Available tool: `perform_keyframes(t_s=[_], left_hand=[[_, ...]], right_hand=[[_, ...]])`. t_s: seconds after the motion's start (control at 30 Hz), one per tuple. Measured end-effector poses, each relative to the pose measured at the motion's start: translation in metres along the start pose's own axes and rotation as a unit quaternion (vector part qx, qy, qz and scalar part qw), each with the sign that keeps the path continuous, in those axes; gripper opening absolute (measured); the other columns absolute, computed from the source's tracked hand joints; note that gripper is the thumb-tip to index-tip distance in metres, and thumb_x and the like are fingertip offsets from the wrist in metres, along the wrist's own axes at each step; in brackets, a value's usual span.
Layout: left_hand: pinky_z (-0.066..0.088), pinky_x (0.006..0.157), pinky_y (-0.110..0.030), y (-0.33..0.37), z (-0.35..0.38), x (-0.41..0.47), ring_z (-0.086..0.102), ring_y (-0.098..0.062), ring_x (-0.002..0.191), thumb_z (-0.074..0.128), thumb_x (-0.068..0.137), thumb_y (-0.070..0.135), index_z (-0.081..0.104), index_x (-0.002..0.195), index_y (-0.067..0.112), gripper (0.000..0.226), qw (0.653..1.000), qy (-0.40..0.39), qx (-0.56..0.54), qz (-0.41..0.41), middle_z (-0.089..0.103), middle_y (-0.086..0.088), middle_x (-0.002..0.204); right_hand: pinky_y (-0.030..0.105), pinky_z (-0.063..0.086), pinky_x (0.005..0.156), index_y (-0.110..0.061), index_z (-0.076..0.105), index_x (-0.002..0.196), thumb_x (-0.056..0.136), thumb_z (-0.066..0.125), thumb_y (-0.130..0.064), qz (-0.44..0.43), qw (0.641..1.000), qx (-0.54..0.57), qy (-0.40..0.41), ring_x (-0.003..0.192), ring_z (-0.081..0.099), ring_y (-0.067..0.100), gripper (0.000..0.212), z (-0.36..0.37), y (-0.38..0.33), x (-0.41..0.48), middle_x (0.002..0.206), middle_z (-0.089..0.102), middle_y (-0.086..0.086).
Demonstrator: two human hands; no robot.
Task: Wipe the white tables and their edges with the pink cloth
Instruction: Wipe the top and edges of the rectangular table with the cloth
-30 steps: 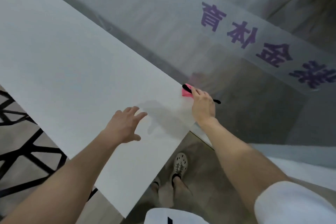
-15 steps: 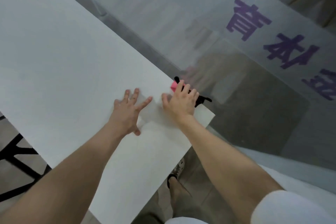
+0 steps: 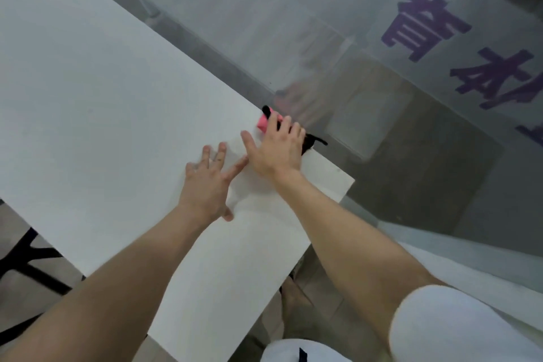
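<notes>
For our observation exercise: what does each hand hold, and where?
Right hand lies over the top of the folded pink cloth at the white table's far edge; curled grip cannot be told. Left hand lies flat, holding nothing.

Cloth (image 3: 262,123) lies on the far edge of the table (image 3: 102,97), with the table corner near at 4 o'clock. Right grip (image 3: 279,150) rests on the cloth. Left grip (image 3: 207,185) lies flat on the table, just beside the right grip at 7 o'clock. Glass panel (image 3: 323,23) stands behind the far edge.
</notes>
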State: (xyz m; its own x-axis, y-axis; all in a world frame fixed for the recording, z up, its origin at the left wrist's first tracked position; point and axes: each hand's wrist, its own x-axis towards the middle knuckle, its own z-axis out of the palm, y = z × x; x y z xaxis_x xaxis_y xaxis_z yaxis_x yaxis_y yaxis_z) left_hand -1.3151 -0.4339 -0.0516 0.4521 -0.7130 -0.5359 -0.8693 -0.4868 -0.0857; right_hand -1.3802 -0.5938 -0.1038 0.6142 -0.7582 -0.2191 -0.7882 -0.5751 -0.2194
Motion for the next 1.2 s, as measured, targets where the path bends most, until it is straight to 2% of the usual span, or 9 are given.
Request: perform_keyframes(t_s=[0.13,0.23,0.43,0.57,0.7,0.8,0.93,1.03,1.2], left_hand=[[0.036,0.12,-0.056,-0.001,-0.002,-0.003,-0.001,-0.045,0.165,0.095,0.06,0.069,-0.023,0.163,0.053,0.157,1.0,-0.001,0.001,0.008,-0.015,-0.011,0.18],[0.037,0.119,-0.055,-0.002,-0.003,-0.002,-0.001,-0.045,0.166,0.094,0.06,0.07,-0.023,0.163,0.052,0.157,1.0,0.001,0.002,0.012,-0.014,-0.01,0.18],[0.037,0.119,-0.054,-0.002,-0.001,0.0,0.0,-0.045,0.166,0.094,0.06,0.069,-0.024,0.162,0.053,0.157,1.0,0.008,-0.001,0.013,-0.014,-0.012,0.18],[0.038,0.117,-0.056,-0.003,-0.002,-0.003,0.0,-0.046,0.165,0.095,0.059,0.07,-0.02,0.164,0.052,0.156,1.0,0.006,0.0,0.015,-0.013,-0.011,0.18],[0.04,0.114,-0.057,-0.002,-0.002,-0.001,0.001,-0.047,0.165,0.095,0.059,0.069,-0.017,0.165,0.05,0.155,1.0,0.01,0.001,0.018,-0.011,-0.013,0.18],[0.04,0.114,-0.057,-0.003,-0.003,-0.001,0.001,-0.047,0.165,0.095,0.059,0.07,-0.016,0.165,0.051,0.155,1.0,0.008,-0.001,0.023,-0.01,-0.013,0.18],[0.041,0.113,-0.056,-0.005,-0.003,0.0,0.003,-0.046,0.165,0.097,0.056,0.067,-0.015,0.165,0.052,0.157,0.999,0.017,-0.014,0.023,-0.007,-0.013,0.18],[0.04,0.114,-0.056,-0.007,-0.003,-0.002,0.001,-0.046,0.165,0.096,0.057,0.068,-0.012,0.165,0.052,0.154,0.999,0.017,-0.018,0.023,-0.008,-0.012,0.18],[0.04,0.114,-0.058,-0.007,-0.002,-0.003,0.0,-0.047,0.164,0.095,0.06,0.068,-0.012,0.166,0.051,0.152,1.0,0.013,-0.013,0.025,-0.01,-0.012,0.18]], right_hand=[[0.053,0.03,0.125,-0.015,0.038,0.161,0.104,0.041,-0.066,-0.026,0.999,0.019,0.034,0.14,0.048,0.041,0.077,-0.009,0.083,-0.052,0.152,0.051,0.021],[0.055,0.029,0.126,-0.013,0.04,0.159,0.106,0.041,-0.064,0.027,0.998,-0.029,0.048,0.141,0.047,0.044,0.074,-0.011,0.12,-0.084,0.152,0.052,0.023],[0.054,0.048,0.094,-0.01,0.062,0.137,0.109,0.051,-0.03,-0.018,0.993,0.022,0.114,0.097,0.064,0.043,0.037,0.013,0.0,0.011,0.114,0.068,0.02],[0.053,0.048,0.11,-0.013,0.05,0.154,0.098,0.055,0.002,-0.034,0.995,0.009,0.095,0.119,0.063,0.041,0.058,0.015,0.073,-0.025,0.137,0.064,0.02],[0.056,0.048,0.11,-0.01,0.053,0.149,0.095,0.047,0.002,0.038,0.991,-0.021,0.125,0.115,0.062,0.044,0.056,0.007,0.117,-0.07,0.128,0.065,0.02],[0.052,0.054,0.092,-0.012,0.061,0.144,0.086,0.035,-0.006,0.009,0.985,0.027,0.169,0.095,0.064,0.042,0.064,0.012,0.04,-0.015,0.11,0.068,0.017],[0.048,0.049,0.099,-0.021,0.056,0.152,0.104,0.052,-0.016,-0.03,0.994,0.048,0.095,0.105,0.063,0.037,0.049,0.017,-0.033,0.039,0.117,0.067,0.013],[0.05,0.048,0.1,-0.025,0.058,0.149,0.109,0.05,-0.05,-0.028,0.986,0.076,0.145,0.104,0.06,0.035,0.048,0.023,0.015,0.007,0.115,0.065,0.012],[0.051,0.049,0.094,-0.017,0.066,0.125,0.113,0.048,-0.049,0.072,0.973,0.049,0.214,0.094,0.063,0.035,0.039,0.022,0.073,-0.037,0.101,0.068,0.009]])
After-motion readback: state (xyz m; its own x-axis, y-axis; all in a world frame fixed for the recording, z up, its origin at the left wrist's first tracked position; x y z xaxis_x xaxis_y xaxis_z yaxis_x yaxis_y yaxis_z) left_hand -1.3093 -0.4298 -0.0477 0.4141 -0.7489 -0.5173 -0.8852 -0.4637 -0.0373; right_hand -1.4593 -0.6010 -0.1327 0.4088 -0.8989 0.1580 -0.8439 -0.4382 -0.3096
